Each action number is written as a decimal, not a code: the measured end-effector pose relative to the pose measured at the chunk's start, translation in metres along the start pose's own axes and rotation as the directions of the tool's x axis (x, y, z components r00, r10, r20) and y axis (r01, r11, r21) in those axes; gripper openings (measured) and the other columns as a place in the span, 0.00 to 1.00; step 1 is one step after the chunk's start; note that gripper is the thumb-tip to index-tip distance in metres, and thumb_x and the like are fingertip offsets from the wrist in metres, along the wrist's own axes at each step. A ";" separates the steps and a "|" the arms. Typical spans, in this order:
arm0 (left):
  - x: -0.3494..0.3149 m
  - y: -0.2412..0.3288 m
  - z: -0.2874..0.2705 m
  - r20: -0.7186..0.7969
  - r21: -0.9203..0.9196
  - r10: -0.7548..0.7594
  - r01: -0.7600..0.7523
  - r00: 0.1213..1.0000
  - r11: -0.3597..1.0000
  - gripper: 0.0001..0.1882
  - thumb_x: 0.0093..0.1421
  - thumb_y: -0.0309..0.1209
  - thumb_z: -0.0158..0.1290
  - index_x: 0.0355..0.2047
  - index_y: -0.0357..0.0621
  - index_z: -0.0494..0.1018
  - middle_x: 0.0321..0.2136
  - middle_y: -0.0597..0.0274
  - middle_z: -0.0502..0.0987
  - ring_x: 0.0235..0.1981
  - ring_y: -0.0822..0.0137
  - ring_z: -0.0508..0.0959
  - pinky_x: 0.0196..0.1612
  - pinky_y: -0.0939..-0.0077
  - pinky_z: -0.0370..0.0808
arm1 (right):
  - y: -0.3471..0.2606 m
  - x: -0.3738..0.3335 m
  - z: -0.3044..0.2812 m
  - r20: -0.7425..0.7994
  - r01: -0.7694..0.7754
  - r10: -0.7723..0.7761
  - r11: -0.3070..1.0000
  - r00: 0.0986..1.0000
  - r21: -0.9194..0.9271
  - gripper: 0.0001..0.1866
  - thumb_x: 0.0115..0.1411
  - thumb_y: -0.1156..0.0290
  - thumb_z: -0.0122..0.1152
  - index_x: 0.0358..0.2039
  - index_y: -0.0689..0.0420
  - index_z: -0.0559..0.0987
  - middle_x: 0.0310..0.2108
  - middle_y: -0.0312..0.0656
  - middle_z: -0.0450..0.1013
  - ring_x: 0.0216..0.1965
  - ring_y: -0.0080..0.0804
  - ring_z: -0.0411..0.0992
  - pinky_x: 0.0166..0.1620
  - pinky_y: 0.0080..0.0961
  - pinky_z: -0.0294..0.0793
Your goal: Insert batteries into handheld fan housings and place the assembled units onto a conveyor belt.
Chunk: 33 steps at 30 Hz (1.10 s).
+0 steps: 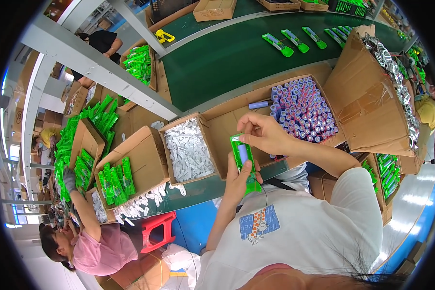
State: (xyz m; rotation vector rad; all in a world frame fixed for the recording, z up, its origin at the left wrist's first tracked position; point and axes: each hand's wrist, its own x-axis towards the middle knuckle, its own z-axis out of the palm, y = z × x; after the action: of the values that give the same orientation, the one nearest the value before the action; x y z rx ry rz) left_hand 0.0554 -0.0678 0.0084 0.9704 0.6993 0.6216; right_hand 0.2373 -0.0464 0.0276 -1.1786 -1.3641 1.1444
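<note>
My left hand (pixel 238 181) is wrapped round a narrow green plastic casing (pixel 253 186), held in front of my chest. Inside the casing lies a pale violet battery cell (pixel 243 153), and a thin dark wire hangs from the lower end. At the casing's upper end my right hand (pixel 265 134) has its thumb and fingertips closed together. A small whitish bit shows by that thumb, too small to name. Just beyond my hands, a cardboard box holds upright violet battery cells (pixel 304 111) with red wires; one loose cell (pixel 258 105) lies beside them.
A box of white plastic pieces (pixel 188 150) stands left, beside a box with green casings (pixel 116 186). Filled casings (pixel 292 41) lie on the green conveyor (pixel 217 63). A tall carton (pixel 367 101) leans at right. A co-worker in pink (pixel 104 253) works at left.
</note>
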 end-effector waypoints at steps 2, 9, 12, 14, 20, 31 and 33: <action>-0.002 -0.002 -0.002 0.006 0.026 -0.008 0.007 1.000 1.000 0.17 0.68 0.39 0.44 0.51 0.48 0.54 0.32 0.56 0.71 0.22 0.67 0.76 0.23 0.76 0.74 | -0.008 -0.003 0.006 -0.028 -0.011 0.009 0.998 1.000 -0.066 0.12 0.57 0.77 0.63 0.40 0.59 0.72 0.24 0.34 0.68 0.26 0.14 0.66 0.30 0.14 0.67; -0.002 -0.004 0.004 0.014 0.023 0.102 -0.102 0.995 0.994 0.16 0.68 0.37 0.44 0.50 0.47 0.53 0.32 0.55 0.71 0.22 0.66 0.76 0.24 0.75 0.74 | -0.005 0.006 0.001 -0.099 0.392 -0.480 0.803 0.871 -0.449 0.14 0.57 0.70 0.64 0.41 0.59 0.73 0.25 0.41 0.72 0.25 0.35 0.74 0.31 0.28 0.74; 0.003 -0.007 0.006 0.061 -0.056 0.113 -0.109 0.992 0.992 0.20 0.68 0.36 0.44 0.54 0.44 0.51 0.38 0.51 0.70 0.29 0.62 0.77 0.30 0.70 0.76 | 0.001 0.007 -0.003 0.055 0.210 -0.203 0.929 0.978 -0.304 0.10 0.61 0.65 0.56 0.38 0.58 0.77 0.33 0.48 0.76 0.33 0.42 0.76 0.34 0.34 0.74; 0.007 -0.004 0.010 0.121 -0.029 0.147 -0.145 0.982 0.989 0.29 0.67 0.36 0.45 0.61 0.41 0.45 0.47 0.47 0.69 0.45 0.57 0.75 0.48 0.63 0.73 | -0.004 0.014 -0.013 0.059 0.215 -0.208 0.907 0.976 -0.362 0.09 0.63 0.67 0.54 0.38 0.57 0.77 0.31 0.49 0.75 0.32 0.45 0.76 0.34 0.34 0.74; 0.028 -0.007 -0.023 -0.185 0.467 0.517 -0.388 0.836 0.794 0.22 0.65 0.26 0.45 0.57 0.36 0.55 0.43 0.51 0.73 0.43 0.63 0.75 0.46 0.72 0.73 | 0.028 0.145 -0.151 -0.160 0.331 -0.548 0.685 0.821 -0.649 0.06 0.59 0.74 0.53 0.35 0.54 0.77 0.32 0.48 0.75 0.34 0.48 0.76 0.35 0.35 0.76; 0.037 0.000 -0.019 -0.304 0.242 0.279 -0.209 0.911 0.948 0.07 0.65 0.20 0.44 0.42 0.36 0.68 0.30 0.57 0.74 0.32 0.65 0.77 0.39 0.74 0.75 | 0.176 0.268 -0.330 -0.231 -0.200 -0.089 0.266 0.969 -0.943 0.05 0.54 0.70 0.55 0.29 0.46 0.79 0.32 0.40 0.75 0.46 0.45 0.69 0.44 0.41 0.73; 0.034 0.000 -0.025 -0.329 0.247 0.261 -0.184 0.908 0.951 0.07 0.65 0.20 0.44 0.42 0.36 0.68 0.30 0.57 0.74 0.32 0.66 0.77 0.40 0.74 0.75 | 0.165 0.269 -0.294 -0.303 -0.110 -0.472 0.394 0.828 -0.913 0.05 0.54 0.74 0.54 0.29 0.52 0.79 0.28 0.45 0.74 0.41 0.45 0.71 0.42 0.42 0.73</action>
State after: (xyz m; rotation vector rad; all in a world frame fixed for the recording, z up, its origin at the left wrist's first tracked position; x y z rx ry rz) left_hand 0.0576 -0.0300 -0.0092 1.1585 1.0020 0.9575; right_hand 0.5257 0.2533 -0.0856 -1.8457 -1.6255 -0.3052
